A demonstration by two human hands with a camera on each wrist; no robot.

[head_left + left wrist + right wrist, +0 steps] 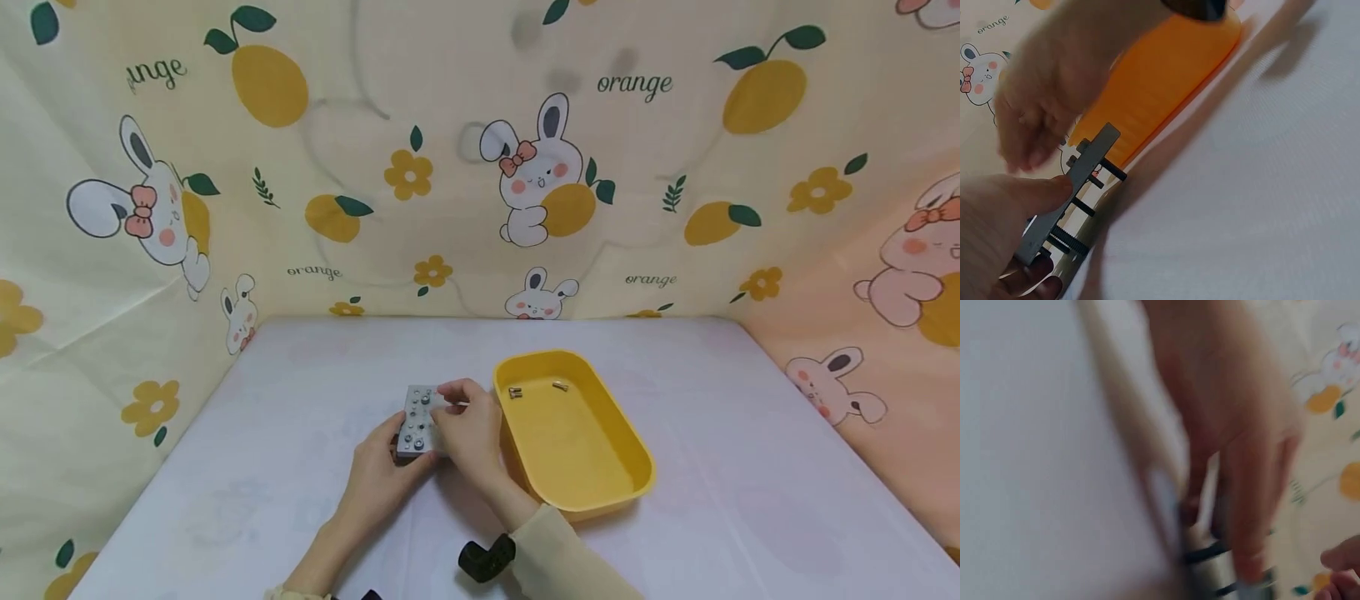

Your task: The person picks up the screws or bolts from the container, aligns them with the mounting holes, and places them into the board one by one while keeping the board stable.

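My left hand (382,467) grips a grey metal plate (1094,159) by its edges, thumb on one side and fingers on the other. Several bolts (418,443) sit in the plate with their heads on its upper face. In the left wrist view, their threaded shanks (1069,240) stick out below it. Over the plate's right side in the head view is my right hand (472,425), fingers bent, thumb and forefinger apart. The left wrist view shows that hand blurred, away from the plate; nothing shows between its fingertips. The right wrist view is blurred too.
A yellow tray (645,475) stands just right of my right hand. Inside, near its far end, lie small metal bolts (515,392) and another small metal piece (560,386). A white cloth (712,500) covers the table, and a printed curtain (450,83) hangs behind.
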